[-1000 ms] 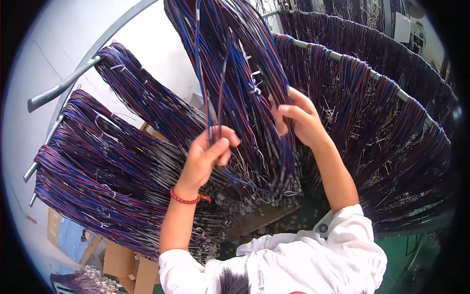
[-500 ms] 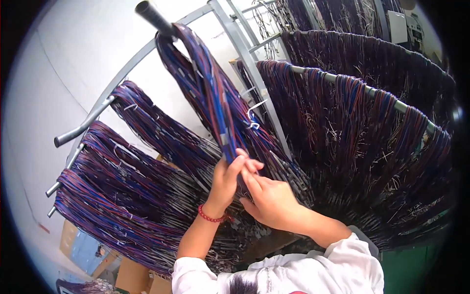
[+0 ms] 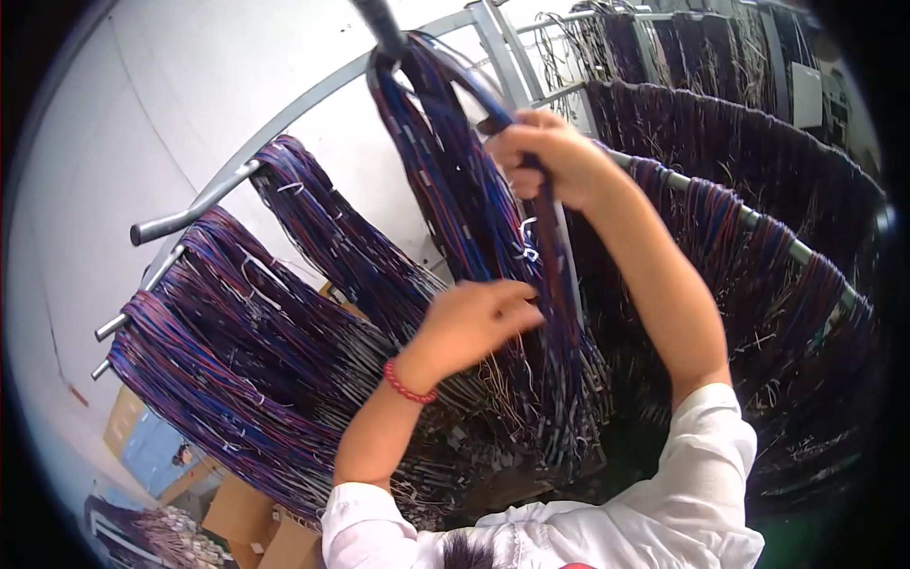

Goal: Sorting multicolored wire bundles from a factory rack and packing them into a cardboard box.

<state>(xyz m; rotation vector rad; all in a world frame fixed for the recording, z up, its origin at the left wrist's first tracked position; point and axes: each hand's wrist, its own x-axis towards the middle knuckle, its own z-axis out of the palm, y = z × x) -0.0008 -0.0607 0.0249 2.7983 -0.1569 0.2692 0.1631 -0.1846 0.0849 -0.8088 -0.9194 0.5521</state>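
My right hand is raised, closed around a bundle of wires in dark red, blue and purple. The upper part of this bundle runs up toward a grey rack peg, and the rest hangs down below my fist. Lower and to the left is my left hand, a red bead bracelet on its wrist. Its fingers are partly apart and slightly blurred, with the tips beside the hanging strands. Behind both hands, a thicker wire bundle with a white tie hangs from the same peg.
More wire bundles hang on grey pegs at the left. Long rows of wires drape over curved rails on the right. Cardboard boxes stand at the lower left, before a white wall.
My hands were together low on the bundle. The right hand has gone up and right, drawing a part of the wires aside. My left hand has turned, its fingers now pointing right.
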